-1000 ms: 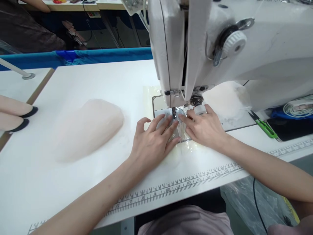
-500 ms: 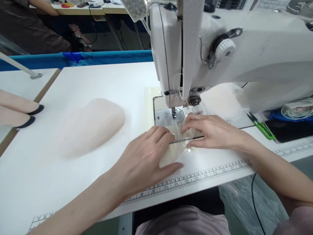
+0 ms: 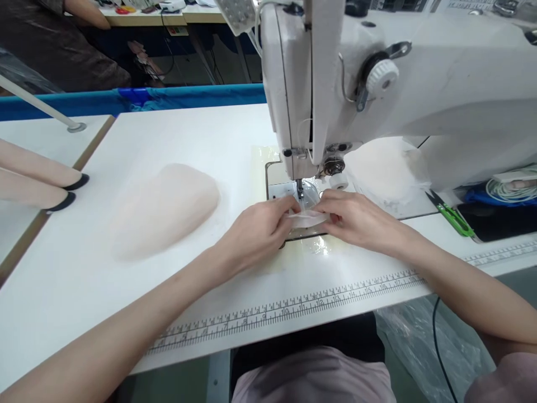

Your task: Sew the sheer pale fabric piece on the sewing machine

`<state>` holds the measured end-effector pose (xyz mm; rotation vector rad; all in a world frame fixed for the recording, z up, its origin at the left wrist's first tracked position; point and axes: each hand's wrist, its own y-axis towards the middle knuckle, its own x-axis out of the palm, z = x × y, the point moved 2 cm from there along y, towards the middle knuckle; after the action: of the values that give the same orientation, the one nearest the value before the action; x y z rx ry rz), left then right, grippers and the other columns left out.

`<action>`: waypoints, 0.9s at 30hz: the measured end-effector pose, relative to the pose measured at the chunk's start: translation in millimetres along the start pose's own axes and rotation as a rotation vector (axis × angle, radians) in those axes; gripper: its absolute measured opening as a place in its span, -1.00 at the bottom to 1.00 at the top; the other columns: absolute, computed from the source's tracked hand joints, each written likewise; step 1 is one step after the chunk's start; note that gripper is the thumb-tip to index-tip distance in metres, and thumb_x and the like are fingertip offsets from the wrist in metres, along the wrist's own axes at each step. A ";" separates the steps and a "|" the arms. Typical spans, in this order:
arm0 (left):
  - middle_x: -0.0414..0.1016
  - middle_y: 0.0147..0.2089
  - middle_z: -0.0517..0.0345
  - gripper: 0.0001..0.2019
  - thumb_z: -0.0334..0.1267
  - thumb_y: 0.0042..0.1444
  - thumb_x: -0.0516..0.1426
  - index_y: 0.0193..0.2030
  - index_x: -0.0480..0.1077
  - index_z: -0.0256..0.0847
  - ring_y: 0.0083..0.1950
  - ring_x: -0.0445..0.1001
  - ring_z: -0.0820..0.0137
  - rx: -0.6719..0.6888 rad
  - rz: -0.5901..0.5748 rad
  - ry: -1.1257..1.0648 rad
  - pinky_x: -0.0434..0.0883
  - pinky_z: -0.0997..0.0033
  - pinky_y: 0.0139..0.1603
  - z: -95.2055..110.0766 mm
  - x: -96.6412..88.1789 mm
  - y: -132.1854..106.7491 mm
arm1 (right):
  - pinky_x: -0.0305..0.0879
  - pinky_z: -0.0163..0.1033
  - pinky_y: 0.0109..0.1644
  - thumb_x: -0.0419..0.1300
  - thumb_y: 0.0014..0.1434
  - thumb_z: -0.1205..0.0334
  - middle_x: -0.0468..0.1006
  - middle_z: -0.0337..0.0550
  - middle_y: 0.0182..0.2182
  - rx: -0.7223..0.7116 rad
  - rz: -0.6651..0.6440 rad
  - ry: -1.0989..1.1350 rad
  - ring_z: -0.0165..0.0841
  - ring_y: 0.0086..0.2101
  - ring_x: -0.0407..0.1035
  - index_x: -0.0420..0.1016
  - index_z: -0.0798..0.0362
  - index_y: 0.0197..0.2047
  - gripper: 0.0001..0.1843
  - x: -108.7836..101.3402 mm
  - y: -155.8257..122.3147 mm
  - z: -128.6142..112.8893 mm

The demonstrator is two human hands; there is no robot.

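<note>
A small piece of sheer, pale fabric [image 3: 308, 218] stretches between my two hands just in front of the presser foot [image 3: 299, 188] of a white sewing machine [image 3: 289, 84]. My left hand [image 3: 266, 226] pinches its left end, fingers curled over the metal needle plate. On the other side, my right hand [image 3: 354, 218] grips the right end between thumb and fingers. The fabric is lifted slightly into a fold. Left of the machine lies a heap of sheer beige fabric [image 3: 176, 207]; more pale fabric [image 3: 384, 168] sits under the machine arm.
Green thread snips [image 3: 453, 215] lie beside a dark flat object [image 3: 486, 221] at right. A printed ruler [image 3: 285, 313] runs along the table's front edge. Two beige strips with black ends [image 3: 42, 179] are at far left. A person's arm [image 3: 86, 12] shows beyond the blue cloth edge [image 3: 201, 96].
My left hand has moved from lying flat on the fabric to pinching its end near the presser foot. My right fingers have closed, and the fabric is now raised between both hands.
</note>
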<state>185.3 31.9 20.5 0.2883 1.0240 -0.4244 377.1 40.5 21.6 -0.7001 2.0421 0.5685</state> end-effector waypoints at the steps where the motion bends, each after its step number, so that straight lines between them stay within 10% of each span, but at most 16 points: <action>1: 0.39 -0.45 0.20 -0.80 -0.33 0.21 -0.08 -0.27 0.37 -0.21 -0.51 0.33 0.45 0.013 -0.004 -0.025 0.25 0.45 -0.50 -1.7 -3.2 2.8 | 0.14 -0.31 -0.39 0.12 0.21 0.39 0.51 -0.16 -0.29 -0.003 0.056 -0.031 -0.44 -0.42 0.32 0.54 0.10 -0.22 -0.84 1.2 0.4 1.0; 7: 0.29 -0.44 0.17 -0.56 0.03 0.22 0.03 -0.54 0.37 -0.23 -0.56 0.22 0.53 0.084 -0.092 -0.073 0.16 0.44 -0.57 -16.7 -13.4 21.1 | 0.00 -0.34 -0.48 0.08 0.28 0.29 0.50 -0.24 -0.47 0.051 0.374 -0.100 -0.48 -0.50 0.25 0.61 0.08 -0.28 -0.75 5.2 5.9 6.8; 13: 0.23 -0.45 0.17 -0.52 0.00 0.30 -0.04 -0.51 0.49 -0.19 -0.50 0.24 0.49 0.139 -0.079 -0.140 0.23 0.44 -0.51 -19.9 -11.5 14.6 | 0.01 -0.35 -0.50 0.10 0.29 0.26 0.54 -0.28 -0.49 0.005 0.292 -0.095 -0.49 -0.53 0.28 0.62 0.08 -0.29 -0.74 3.3 4.8 2.5; 19: 0.51 -0.22 0.01 -0.71 -0.27 0.27 0.05 -0.43 0.48 -0.24 -0.35 0.40 0.38 0.463 0.217 0.402 0.27 0.37 -0.50 -6.5 12.6 -20.7 | 0.16 -0.20 -0.22 0.16 0.22 0.35 0.66 -0.24 -0.23 -0.262 0.207 -0.341 -0.29 -0.19 0.40 0.62 0.02 -0.38 -0.79 7.7 -2.9 -5.3; 27: 0.49 0.14 -0.04 -0.81 -0.38 0.28 0.07 -0.08 0.49 -0.22 0.20 0.44 0.21 0.517 0.254 0.617 0.37 0.15 0.02 4.5 20.5 -36.3 | 0.10 -0.14 -0.15 0.12 0.24 0.39 0.68 -0.31 -0.27 -0.308 0.165 -0.424 -0.30 -0.16 0.43 0.62 0.02 -0.35 -0.74 9.6 -4.6 -8.0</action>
<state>180.9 -6.2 3.6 1.0500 1.4449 -0.3693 371.0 29.7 16.9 -0.5320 1.6382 1.0486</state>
